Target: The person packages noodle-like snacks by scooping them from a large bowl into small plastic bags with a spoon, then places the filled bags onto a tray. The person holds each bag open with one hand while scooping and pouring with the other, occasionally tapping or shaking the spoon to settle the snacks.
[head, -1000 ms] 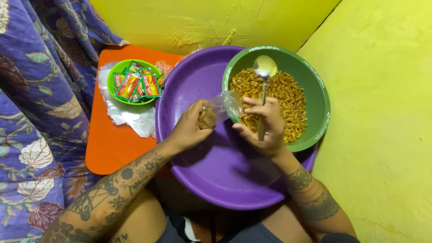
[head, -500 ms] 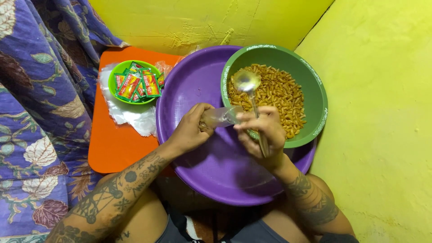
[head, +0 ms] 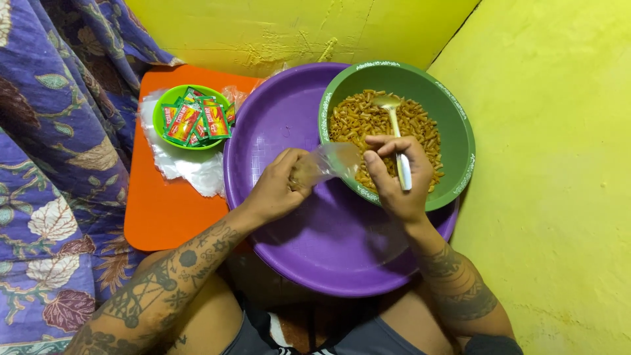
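Note:
My left hand (head: 277,189) grips the bottom of a small clear plastic bag (head: 327,164) over the purple basin (head: 282,125). My right hand (head: 397,176) pinches the bag's open end and also holds a spoon (head: 395,131) by its white handle. The spoon's bowl lies in the green bowl (head: 453,125), on the orange-brown snack pieces (head: 360,119) that fill it. The green bowl sits inside the purple basin at its right side. Both forearms carry tattoos.
An orange tray (head: 158,210) at the left holds a small green bowl (head: 161,112) of red and green sachets (head: 196,119) on a pile of clear plastic bags (head: 190,169). Purple patterned cloth (head: 52,151) hangs at the left. Yellow walls close in behind and at right.
The spoon has swung from left of the bowl's middle back down into the snack pieces. My right hand has closed in on the bag's mouth. My left hand stayed in place.

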